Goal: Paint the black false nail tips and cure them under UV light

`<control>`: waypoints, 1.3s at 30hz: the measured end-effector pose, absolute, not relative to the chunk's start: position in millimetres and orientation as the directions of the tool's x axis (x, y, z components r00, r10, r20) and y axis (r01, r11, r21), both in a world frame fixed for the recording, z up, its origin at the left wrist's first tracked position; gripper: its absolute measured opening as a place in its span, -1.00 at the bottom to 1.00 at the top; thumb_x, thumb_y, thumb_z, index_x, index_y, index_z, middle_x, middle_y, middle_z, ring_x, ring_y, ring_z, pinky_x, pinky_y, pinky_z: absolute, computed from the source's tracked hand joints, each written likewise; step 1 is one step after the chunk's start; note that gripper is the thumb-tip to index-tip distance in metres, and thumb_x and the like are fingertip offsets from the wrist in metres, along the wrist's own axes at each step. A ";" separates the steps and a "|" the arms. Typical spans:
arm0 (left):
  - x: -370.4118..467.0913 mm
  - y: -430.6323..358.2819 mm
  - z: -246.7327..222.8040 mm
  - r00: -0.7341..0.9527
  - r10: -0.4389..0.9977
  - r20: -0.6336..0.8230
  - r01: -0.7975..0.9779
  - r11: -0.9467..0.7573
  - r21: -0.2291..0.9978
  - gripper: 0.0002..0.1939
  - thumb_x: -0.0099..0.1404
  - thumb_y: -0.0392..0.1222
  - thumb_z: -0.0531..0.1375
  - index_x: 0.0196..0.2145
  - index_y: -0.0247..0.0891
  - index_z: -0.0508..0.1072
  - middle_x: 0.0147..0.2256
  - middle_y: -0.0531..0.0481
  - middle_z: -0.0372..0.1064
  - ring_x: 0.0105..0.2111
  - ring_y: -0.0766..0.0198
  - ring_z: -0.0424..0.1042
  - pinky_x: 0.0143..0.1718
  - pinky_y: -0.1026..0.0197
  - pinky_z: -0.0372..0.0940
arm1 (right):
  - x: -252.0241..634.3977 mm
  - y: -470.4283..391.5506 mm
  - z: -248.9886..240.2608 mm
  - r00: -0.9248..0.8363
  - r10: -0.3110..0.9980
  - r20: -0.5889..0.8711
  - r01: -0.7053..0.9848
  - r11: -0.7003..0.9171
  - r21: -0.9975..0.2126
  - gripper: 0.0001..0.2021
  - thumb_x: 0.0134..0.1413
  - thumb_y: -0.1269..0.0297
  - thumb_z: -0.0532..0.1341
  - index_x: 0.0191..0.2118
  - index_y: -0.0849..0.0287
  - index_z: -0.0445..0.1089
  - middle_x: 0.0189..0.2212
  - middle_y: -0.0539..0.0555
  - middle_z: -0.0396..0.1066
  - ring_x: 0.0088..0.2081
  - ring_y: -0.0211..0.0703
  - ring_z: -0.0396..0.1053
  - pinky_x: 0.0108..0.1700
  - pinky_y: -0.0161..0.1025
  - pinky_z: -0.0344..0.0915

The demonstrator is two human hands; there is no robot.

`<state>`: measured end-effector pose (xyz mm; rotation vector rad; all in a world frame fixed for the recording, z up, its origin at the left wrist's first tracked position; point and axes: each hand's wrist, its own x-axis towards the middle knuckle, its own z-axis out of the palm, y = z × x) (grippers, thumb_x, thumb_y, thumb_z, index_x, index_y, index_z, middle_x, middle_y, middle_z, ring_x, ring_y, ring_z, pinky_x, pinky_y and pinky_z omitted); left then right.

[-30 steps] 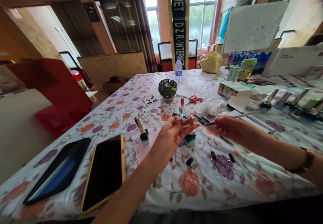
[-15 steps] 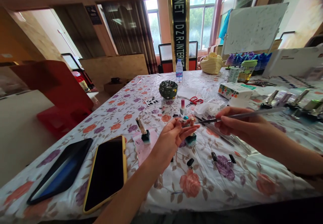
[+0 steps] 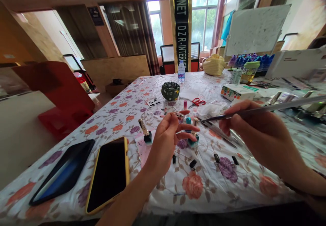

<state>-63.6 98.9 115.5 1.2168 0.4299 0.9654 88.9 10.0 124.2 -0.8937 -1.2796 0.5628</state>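
Note:
My left hand point(image 3: 169, 134) is raised over the table's middle, thumb and index finger pinching a small item point(image 3: 179, 115) too small to make out, its other fingers spread. My right hand point(image 3: 254, 131) grips a thin brush point(image 3: 244, 112), whose dark tip points left, close to my left fingertips. Behind my left fingers stands a dark green polish bottle point(image 3: 193, 141) with a gold cap, partly hidden. Another such bottle point(image 3: 147, 137) stands left of my left hand on a pink sheet point(image 3: 141, 148). Small black nail tips point(image 3: 193, 164) lie nearer the front edge.
A yellow-cased phone point(image 3: 108, 175) and a black tablet-like device point(image 3: 62, 171) lie at the left. Farther back are a woven basket point(image 3: 170, 91), red scissors point(image 3: 198, 101), a water bottle point(image 3: 181, 72) and a tissue box point(image 3: 239, 92). More polish bottles point(image 3: 308, 100) stand at the right.
My left hand has turned slightly, and its fingers have spread apart. My right hand and the brush have moved nearer the camera, the brush's rear end rising.

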 end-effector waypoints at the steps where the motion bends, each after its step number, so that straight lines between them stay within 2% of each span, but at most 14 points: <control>1: -63.5 96.7 116.0 0.555 0.803 0.219 -0.392 0.020 0.920 -0.88 0.29 -0.31 -0.03 -0.35 -0.32 0.27 -0.15 -0.05 0.27 -0.43 0.37 0.40 -0.57 0.36 0.29 | 85.2 10.9 122.9 0.260 0.770 0.583 0.094 0.581 -0.809 -0.94 0.11 0.37 0.13 -0.29 0.12 0.34 -0.49 -0.07 0.39 -0.43 -0.37 0.34 -0.40 -0.41 0.29; 4: -61.3 88.2 116.3 0.612 0.764 0.206 -0.385 0.060 0.921 -0.84 0.31 -0.27 -0.05 -0.42 -0.31 0.22 -0.34 0.00 0.23 -0.48 0.38 0.32 -0.60 0.34 0.25 | 71.9 12.3 115.3 0.394 0.678 0.621 0.078 0.648 -0.757 -0.95 0.13 0.34 0.11 -0.32 0.15 0.30 -0.46 -0.04 0.39 -0.42 -0.30 0.35 -0.38 -0.31 0.29; 9: -57.0 74.0 115.2 0.744 0.654 0.135 -0.323 0.176 0.930 -0.78 0.34 -0.20 -0.10 -0.44 -0.31 0.18 -0.42 0.01 0.19 -0.46 0.34 0.29 -0.56 0.30 0.26 | 46.6 5.5 101.3 0.654 0.403 0.640 0.154 0.757 -0.634 -0.92 0.14 0.36 0.07 -0.34 0.17 0.28 -0.45 -0.02 0.37 -0.49 -0.28 0.36 -0.41 -0.26 0.26; 13: -56.0 69.4 115.1 0.778 0.620 0.100 -0.308 0.238 0.921 -0.77 0.33 -0.21 -0.11 -0.44 -0.31 0.19 -0.47 0.02 0.18 -0.47 0.33 0.29 -0.58 0.32 0.24 | 28.8 -2.2 92.9 0.769 0.348 0.536 0.128 0.738 -0.663 -0.86 0.15 0.37 0.04 -0.35 0.17 0.32 -0.43 -0.02 0.37 -0.47 -0.29 0.37 -0.39 -0.27 0.30; 17: -54.5 69.2 113.4 0.782 0.617 0.087 -0.305 0.258 0.917 -0.77 0.33 -0.20 -0.10 -0.45 -0.30 0.18 -0.48 0.04 0.19 -0.50 0.36 0.28 -0.59 0.33 0.21 | 19.2 -4.1 81.8 0.828 0.235 0.510 0.203 0.721 -0.662 -0.88 0.13 0.39 0.06 -0.34 0.18 0.33 -0.42 -0.03 0.37 -0.44 -0.29 0.38 -0.39 -0.29 0.33; 20: -52.5 67.8 109.0 0.783 0.618 0.068 -0.278 0.250 0.927 -0.76 0.34 -0.16 -0.10 -0.44 -0.29 0.19 -0.48 0.04 0.21 -0.50 0.38 0.27 -0.56 0.32 0.21 | 16.5 -3.3 73.7 0.832 0.217 0.510 0.210 0.729 -0.652 -0.92 0.08 0.47 0.11 -0.33 0.17 0.31 -0.40 -0.04 0.38 -0.42 -0.33 0.38 -0.39 -0.33 0.35; 23: -50.7 64.4 103.8 0.770 0.637 0.028 -0.246 0.256 0.935 -0.77 0.33 -0.10 -0.08 -0.40 -0.29 0.19 -0.47 0.04 0.22 -0.50 0.37 0.28 -0.54 0.30 0.21 | 14.2 -2.4 68.6 0.834 0.232 0.500 0.197 0.722 -0.664 -0.88 0.02 0.55 0.14 -0.35 0.18 0.29 -0.37 -0.03 0.38 -0.42 -0.35 0.38 -0.40 -0.37 0.37; 27: -49.8 60.2 100.3 0.762 0.647 -0.029 -0.208 0.287 0.935 -0.77 0.32 -0.06 -0.06 -0.38 -0.27 0.18 -0.44 0.05 0.24 -0.50 0.38 0.29 -0.53 0.30 0.21 | 11.7 -0.4 64.9 0.803 0.198 0.562 0.233 0.764 -0.602 -0.87 0.02 0.57 0.12 -0.34 0.20 0.27 -0.42 -0.01 0.38 -0.36 -0.28 0.39 -0.45 -0.34 0.38; 30: -49.4 58.7 99.9 0.770 0.638 -0.004 -0.214 0.265 0.940 -0.75 0.34 -0.07 -0.09 -0.40 -0.27 0.17 -0.48 0.06 0.24 -0.53 0.41 0.26 -0.54 0.32 0.18 | 11.8 0.4 63.0 0.781 0.153 0.606 0.284 0.777 -0.562 -0.85 0.01 0.58 0.12 -0.30 0.21 0.27 -0.44 -0.01 0.39 -0.34 -0.25 0.38 -0.40 -0.29 0.40; 32: -48.6 57.9 99.9 0.772 0.635 0.019 -0.229 0.250 0.941 -0.75 0.34 -0.09 -0.10 -0.41 -0.28 0.17 -0.51 0.07 0.23 -0.53 0.41 0.25 -0.56 0.34 0.17 | 12.2 -0.2 62.2 0.774 0.173 0.609 0.275 0.774 -0.570 -0.84 0.03 0.56 0.11 -0.28 0.18 0.27 -0.44 -0.01 0.40 -0.40 -0.26 0.38 -0.39 -0.24 0.40; 39: -45.4 55.6 97.8 0.777 0.628 0.051 -0.266 0.254 0.930 -0.77 0.35 -0.14 -0.10 -0.44 -0.26 0.16 -0.54 0.09 0.21 -0.56 0.43 0.22 -0.55 0.35 0.14 | 9.8 -0.4 61.0 0.798 0.190 0.572 0.241 0.769 -0.592 -0.84 0.02 0.57 0.11 -0.32 0.16 0.28 -0.46 -0.02 0.38 -0.39 -0.25 0.37 -0.45 -0.29 0.36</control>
